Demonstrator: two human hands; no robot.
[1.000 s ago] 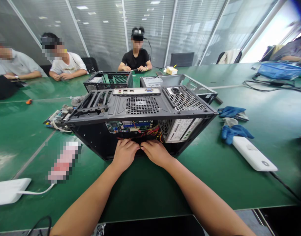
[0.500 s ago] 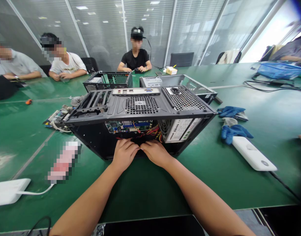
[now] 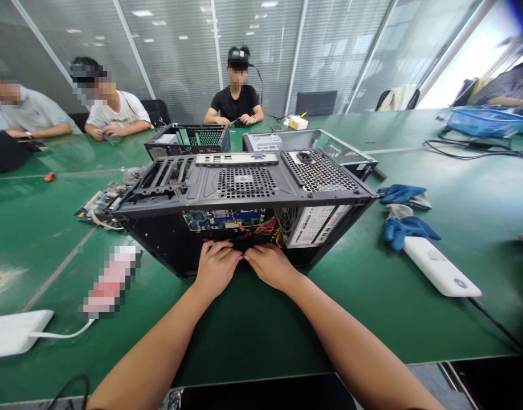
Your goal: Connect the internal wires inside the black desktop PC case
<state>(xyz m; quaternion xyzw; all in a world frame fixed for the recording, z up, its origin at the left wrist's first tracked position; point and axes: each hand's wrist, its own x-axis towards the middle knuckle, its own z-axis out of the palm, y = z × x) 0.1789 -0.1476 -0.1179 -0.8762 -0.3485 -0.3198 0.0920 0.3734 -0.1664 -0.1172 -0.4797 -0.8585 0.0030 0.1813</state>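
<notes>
An open black computer case (image 3: pixel 159 242) stands in front of me, its rear panel facing up. Through its open side I see a green motherboard (image 3: pixel 201 221), a bundle of red, yellow and black wires (image 3: pixel 268 229) and a silver power supply (image 3: pixel 317 226). My left hand (image 3: pixel 216 265) is inside the lower opening, fingers curled and thumb pressed in. My right hand (image 3: pixel 270 265) is right beside it, closed the same way, below the wires. The fingertips of both hands nearly meet; what they pinch is too small and dark to make out.
Behind stand another black case (image 3: pixel 188 136) and a grey case (image 3: pixel 282 141). A loose circuit board (image 3: pixel 103 205) lies left. Blue gloves (image 3: pixel 409 228) and a white power strip (image 3: pixel 441 267) lie right; a white power bank (image 3: pixel 16 333) is front left. Several people sit around the table.
My fingertips have shifted very slightly, and a small yellowish bit between them no longer shows. The case and the things around it have stayed in place.
</notes>
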